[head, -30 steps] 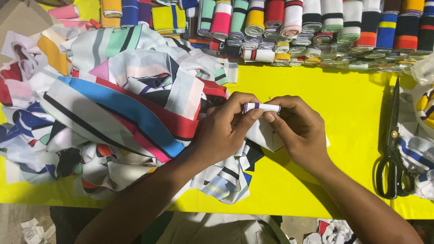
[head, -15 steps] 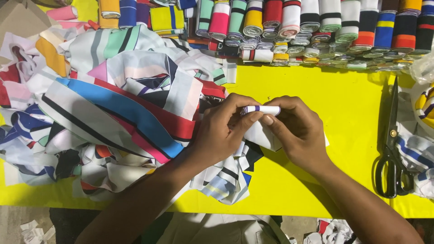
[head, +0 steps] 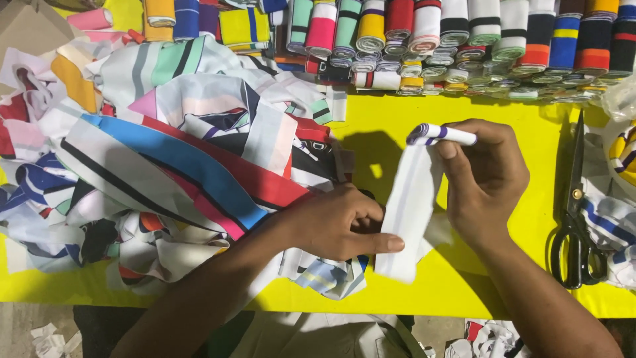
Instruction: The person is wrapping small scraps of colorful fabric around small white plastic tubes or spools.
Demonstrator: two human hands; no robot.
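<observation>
Yellow covers the whole surface (head: 517, 265) in the head view, bright under a heap of loose striped fabric strips (head: 172, 166) that spreads across its left half within easy reach. Along the far edge stand rows of rolled strips (head: 464, 33), packed side by side, likely so the finished ones stay sorted and out of the way. The right hand (head: 487, 179) pinches a small purple-and-white roll (head: 440, 134) between thumb and fingertips, lifted above the surface so its white tail (head: 411, 212) hangs free. The left hand (head: 338, 225), fingers pressed together, grips that tail lower down, seemingly to keep it taut and straight. Black scissors (head: 576, 219) lie just beside the right wrist, handles toward the person
</observation>
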